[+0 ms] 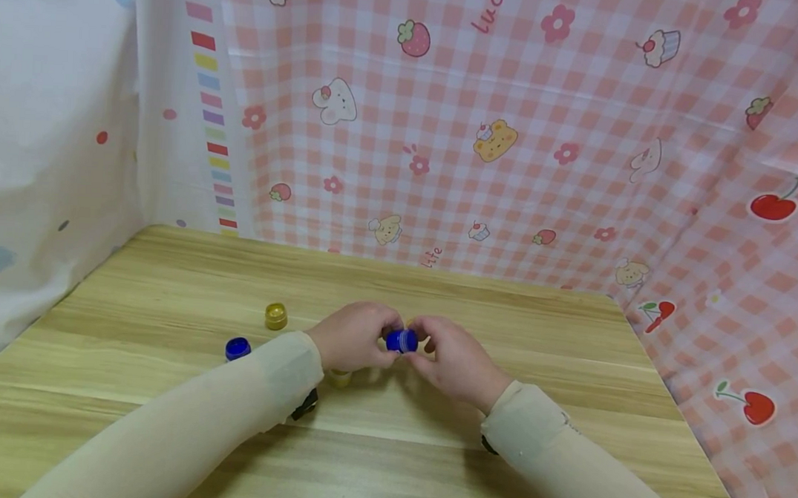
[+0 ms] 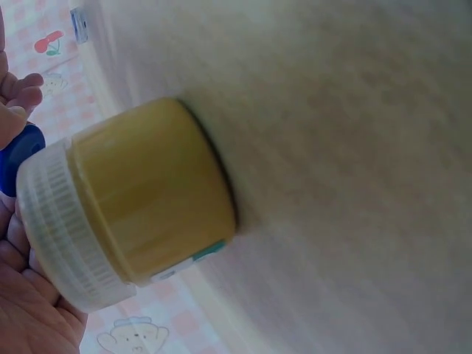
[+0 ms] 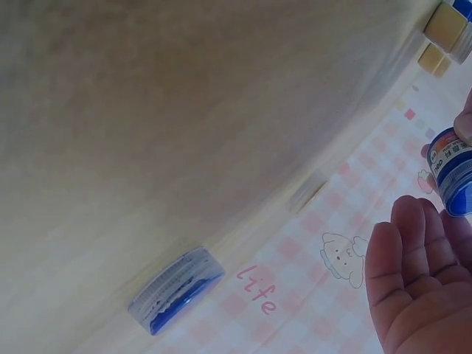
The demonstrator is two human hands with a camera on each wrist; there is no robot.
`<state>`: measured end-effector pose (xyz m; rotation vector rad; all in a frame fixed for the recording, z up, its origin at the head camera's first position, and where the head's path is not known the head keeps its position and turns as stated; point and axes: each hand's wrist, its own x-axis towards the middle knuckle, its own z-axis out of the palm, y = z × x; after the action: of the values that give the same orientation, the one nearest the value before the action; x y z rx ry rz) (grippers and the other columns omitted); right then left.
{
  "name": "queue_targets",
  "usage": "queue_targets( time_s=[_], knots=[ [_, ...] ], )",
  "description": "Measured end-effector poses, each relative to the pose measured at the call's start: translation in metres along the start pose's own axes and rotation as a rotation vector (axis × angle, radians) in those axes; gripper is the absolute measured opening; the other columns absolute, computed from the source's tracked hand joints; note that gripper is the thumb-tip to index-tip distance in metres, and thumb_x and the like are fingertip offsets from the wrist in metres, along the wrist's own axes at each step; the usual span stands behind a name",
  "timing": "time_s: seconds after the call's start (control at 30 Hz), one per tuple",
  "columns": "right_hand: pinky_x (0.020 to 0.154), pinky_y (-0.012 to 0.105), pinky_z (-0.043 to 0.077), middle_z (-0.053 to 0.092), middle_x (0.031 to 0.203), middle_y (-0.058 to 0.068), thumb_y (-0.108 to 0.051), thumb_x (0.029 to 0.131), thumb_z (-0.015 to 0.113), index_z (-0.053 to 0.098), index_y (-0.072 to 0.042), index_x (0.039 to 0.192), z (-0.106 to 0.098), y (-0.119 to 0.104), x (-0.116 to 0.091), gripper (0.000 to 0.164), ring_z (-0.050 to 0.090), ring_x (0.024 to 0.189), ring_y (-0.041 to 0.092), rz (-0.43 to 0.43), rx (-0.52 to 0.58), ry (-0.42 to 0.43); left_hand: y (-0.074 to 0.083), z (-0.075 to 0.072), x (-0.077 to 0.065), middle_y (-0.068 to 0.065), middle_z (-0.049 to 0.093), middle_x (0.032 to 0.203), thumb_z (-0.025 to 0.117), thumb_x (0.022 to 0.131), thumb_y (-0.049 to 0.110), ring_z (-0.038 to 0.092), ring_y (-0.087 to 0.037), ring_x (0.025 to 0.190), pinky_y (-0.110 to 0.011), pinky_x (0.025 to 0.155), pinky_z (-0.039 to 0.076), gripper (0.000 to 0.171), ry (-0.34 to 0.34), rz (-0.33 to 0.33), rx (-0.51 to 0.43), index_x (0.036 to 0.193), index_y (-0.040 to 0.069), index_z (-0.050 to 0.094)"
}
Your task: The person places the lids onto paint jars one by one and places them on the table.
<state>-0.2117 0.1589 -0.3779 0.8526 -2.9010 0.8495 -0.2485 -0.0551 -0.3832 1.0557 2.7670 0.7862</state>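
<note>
A small blue paint jar (image 1: 402,341) is held above the table between both hands. My left hand (image 1: 355,338) grips its left end with thumb and fingers. From the other side, my right hand (image 1: 457,361) pinches the jar's right end; in the right wrist view its other fingers (image 3: 424,258) stretch out beside the jar (image 3: 451,166), whose label is visible. A yellow paint jar (image 2: 147,192) with a translucent lid stands below my left hand, partly hidden by the wrist in the head view.
An open yellow jar (image 1: 276,316) and an open blue jar (image 1: 237,348) stand left of my hands, the blue one partly behind the sleeve. In the right wrist view, a translucent lid (image 3: 177,291) stained blue lies on the table. Patterned cloth (image 1: 442,169) surrounds the table.
</note>
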Motion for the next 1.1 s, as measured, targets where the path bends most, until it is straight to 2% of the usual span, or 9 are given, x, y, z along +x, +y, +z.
queue_targets(
  time_s=[0.17,0.47,0.7,0.97,1.1],
  knots=[
    [0.082,0.031,0.055,0.069,0.111,0.003,-0.014,0.095,0.078,0.064,-0.008,0.126,-0.0007,-0.0009,-0.0001,0.035,0.065,0.092,0.018,0.022,-0.001,-0.008,-0.0002,-0.0001,0.0,0.008,0.067,0.089,0.081,0.089,0.025,0.059,-0.011,0.081,-0.033,0.08,0.051,0.021,-0.006,-0.007,-0.003,0.104,0.014,0.072],
    [0.081,0.03,0.054,0.07,0.106,0.002,-0.017,0.098,0.075,0.067,-0.009,0.116,-0.0003,-0.0019,0.0,0.022,0.063,0.09,0.014,0.034,0.004,-0.01,-0.0001,0.0,0.0001,0.008,0.067,0.089,0.081,0.089,0.025,0.059,-0.01,0.081,-0.032,0.08,0.052,0.02,-0.004,0.002,0.001,0.103,0.014,0.072],
    [0.082,0.032,0.055,0.07,0.111,0.003,-0.015,0.095,0.078,0.064,-0.009,0.128,-0.001,-0.0023,-0.0006,0.036,0.065,0.093,0.018,0.053,0.014,-0.018,0.0008,-0.0008,-0.0002,0.008,0.067,0.09,0.081,0.089,0.024,0.06,-0.011,0.081,-0.032,0.08,0.052,0.02,-0.007,-0.009,-0.013,0.103,0.014,0.072],
    [0.081,0.031,0.055,0.069,0.106,0.001,-0.016,0.097,0.076,0.067,-0.011,0.115,-0.0003,-0.0005,-0.0003,0.021,0.064,0.09,0.015,0.031,-0.009,-0.009,0.0009,-0.0011,-0.0002,0.008,0.067,0.088,0.081,0.089,0.024,0.059,-0.01,0.081,-0.032,0.08,0.052,0.018,-0.002,0.004,-0.014,0.102,0.015,0.072],
    [0.081,0.033,0.056,0.069,0.108,0.002,-0.017,0.096,0.078,0.066,-0.009,0.121,-0.0001,-0.0012,-0.0005,0.028,0.064,0.09,0.015,0.065,0.0,-0.006,0.001,-0.001,-0.0001,0.008,0.067,0.089,0.081,0.089,0.024,0.06,-0.01,0.08,-0.031,0.08,0.052,0.019,-0.007,-0.001,-0.014,0.102,0.015,0.072]
  ],
)
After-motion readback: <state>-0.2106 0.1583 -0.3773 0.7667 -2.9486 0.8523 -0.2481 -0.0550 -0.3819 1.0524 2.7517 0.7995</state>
